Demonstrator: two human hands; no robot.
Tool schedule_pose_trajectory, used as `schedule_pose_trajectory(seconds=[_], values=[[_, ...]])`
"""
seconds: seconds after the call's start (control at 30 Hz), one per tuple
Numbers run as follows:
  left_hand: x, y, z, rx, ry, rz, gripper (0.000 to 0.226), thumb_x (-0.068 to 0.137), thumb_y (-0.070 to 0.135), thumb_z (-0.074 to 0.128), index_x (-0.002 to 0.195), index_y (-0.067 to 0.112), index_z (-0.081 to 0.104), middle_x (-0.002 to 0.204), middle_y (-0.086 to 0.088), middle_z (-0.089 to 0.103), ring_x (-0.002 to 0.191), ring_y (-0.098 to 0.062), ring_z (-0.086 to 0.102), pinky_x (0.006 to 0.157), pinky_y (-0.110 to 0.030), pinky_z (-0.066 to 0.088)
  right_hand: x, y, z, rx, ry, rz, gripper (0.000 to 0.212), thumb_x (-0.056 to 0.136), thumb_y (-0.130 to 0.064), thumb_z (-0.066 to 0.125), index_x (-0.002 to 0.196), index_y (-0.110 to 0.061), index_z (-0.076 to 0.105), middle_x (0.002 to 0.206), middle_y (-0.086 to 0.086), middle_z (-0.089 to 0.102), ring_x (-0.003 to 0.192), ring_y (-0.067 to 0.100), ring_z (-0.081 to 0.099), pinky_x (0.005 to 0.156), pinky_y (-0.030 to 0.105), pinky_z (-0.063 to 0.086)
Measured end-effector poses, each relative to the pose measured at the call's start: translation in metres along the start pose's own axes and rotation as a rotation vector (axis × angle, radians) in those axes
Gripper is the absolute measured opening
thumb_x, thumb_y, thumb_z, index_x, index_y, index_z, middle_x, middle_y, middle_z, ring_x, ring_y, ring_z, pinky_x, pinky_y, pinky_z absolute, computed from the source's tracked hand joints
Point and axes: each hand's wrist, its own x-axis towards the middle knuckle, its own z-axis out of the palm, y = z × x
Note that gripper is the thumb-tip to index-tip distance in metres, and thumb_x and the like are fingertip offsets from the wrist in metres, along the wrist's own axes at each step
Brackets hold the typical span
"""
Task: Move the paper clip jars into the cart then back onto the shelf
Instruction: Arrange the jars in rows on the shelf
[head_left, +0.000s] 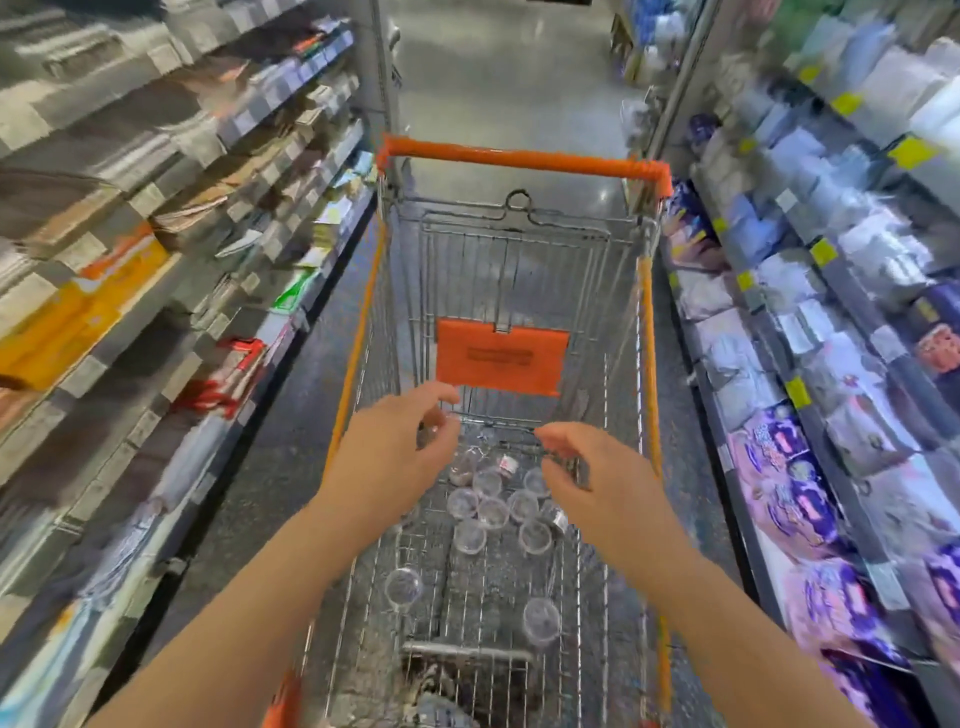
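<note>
Several small clear paper clip jars (492, 512) lie scattered on the wire floor of the orange-trimmed shopping cart (647, 322), some upright, some tipped. Two more jars (404, 587) sit closer to me. My left hand (395, 452) hovers over the basket's middle, fingers loosely curled and holding nothing. My right hand (582, 473) reaches in beside it above the jars, fingers relaxed and bent, also without a jar. Both forearms stretch over the cart from below.
Shelves (171, 291) of stationery and paper stock run along the left. Shelves (810, 322) of bagged goods with yellow price tags line the right. The cart stands in a narrow aisle with grey floor (514, 83) beyond its orange handle (519, 158). The picture is motion-blurred.
</note>
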Motion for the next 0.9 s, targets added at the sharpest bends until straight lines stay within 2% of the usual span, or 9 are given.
schedule_pose_trajectory(seconds=[0.1,0.2,0.3,0.4,0.5,0.6,0.7,0.8,0.9], values=[[0.027,-0.027,0.006,0.002,-0.068,-0.005,0.023,0.093,0.027,0.049,0.116,0.031,0.054,0.093,0.014,0.060,0.045,-0.002,0.044,0.049,-0.023,0.038,0.023,0.010,0.022,0.012,-0.041,0.066,0.036,0.095,-0.024,0.051,0.130,-0.027,0.050,0.116,-0.019,0.052,0.107,-0.004,0.045,0.090,0.014,0.033],[0.044,-0.049,0.026,-0.033,-0.122,-0.042,0.023,0.093,0.026,0.049,0.116,0.029,0.053,0.095,0.016,0.059,0.042,-0.005,0.042,0.046,-0.019,0.036,0.037,0.026,0.043,0.016,-0.074,0.138,0.037,0.095,-0.025,0.051,0.133,-0.023,0.049,0.121,-0.013,0.054,0.109,0.001,0.046,0.089,0.015,0.034],[0.054,-0.071,0.057,-0.058,-0.124,-0.084,0.030,0.092,0.022,0.053,0.122,0.024,0.053,0.101,0.010,0.060,0.073,0.000,0.054,0.058,-0.009,0.035,0.046,0.047,0.070,0.042,-0.074,0.223,0.045,0.095,-0.024,0.052,0.138,-0.027,0.041,0.133,-0.010,0.049,0.116,0.006,0.046,0.087,0.017,0.035],[0.060,-0.098,0.094,-0.061,-0.145,-0.210,0.040,0.091,0.020,0.054,0.130,0.020,0.047,0.109,0.004,0.058,0.092,-0.008,0.053,0.072,-0.018,0.036,0.051,0.075,0.100,0.071,-0.082,0.301,0.058,0.092,-0.024,0.056,0.143,-0.032,0.029,0.137,-0.010,0.042,0.113,0.006,0.044,0.081,0.019,0.039],[0.055,-0.121,0.135,-0.018,-0.176,-0.289,0.048,0.089,0.020,0.054,0.136,0.021,0.040,0.117,-0.001,0.054,0.096,-0.014,0.052,0.075,-0.026,0.039,0.051,0.103,0.133,0.058,-0.111,0.389,0.067,0.088,-0.025,0.062,0.145,-0.027,0.027,0.140,-0.004,0.041,0.124,0.016,0.041,0.096,0.033,0.043],[0.044,-0.139,0.181,0.005,-0.216,-0.341,0.056,0.088,0.021,0.057,0.138,0.019,0.033,0.125,-0.006,0.048,0.105,-0.017,0.048,0.081,-0.027,0.037,0.052,0.132,0.168,-0.006,-0.184,0.434,0.077,0.083,-0.030,0.067,0.146,-0.028,0.022,0.146,-0.004,0.035,0.135,0.021,0.031,0.110,0.042,0.033],[0.029,-0.157,0.230,-0.013,-0.268,-0.441,0.070,0.086,0.025,0.061,0.143,0.017,0.023,0.133,-0.009,0.040,0.113,-0.023,0.046,0.090,-0.029,0.038,0.054,0.163,0.200,-0.186,-0.314,0.474,0.086,0.081,-0.034,0.069,0.148,-0.025,0.016,0.152,-0.001,0.028,0.137,0.025,0.027,0.112,0.043,0.028],[0.019,-0.177,0.271,0.002,-0.306,-0.489,0.083,0.082,0.029,0.064,0.147,0.017,0.013,0.139,-0.011,0.034,0.121,-0.031,0.043,0.099,-0.047,0.040,0.059,0.193,0.230,-0.285,-0.444,0.529,0.089,0.082,-0.035,0.067,0.150,-0.024,0.011,0.156,-0.001,0.017,0.142,0.023,0.017,0.113,0.047,0.023],[0.019,-0.197,0.296,0.036,-0.277,-0.482,0.090,0.078,0.029,0.070,0.146,0.018,0.013,0.143,-0.016,0.029,0.126,-0.032,0.038,0.102,-0.047,0.038,0.071,0.217,0.256,-0.319,-0.461,0.547,0.091,0.082,-0.043,0.065,0.150,-0.026,0.007,0.157,-0.004,0.013,0.143,0.023,0.011,0.115,0.052,0.011]])
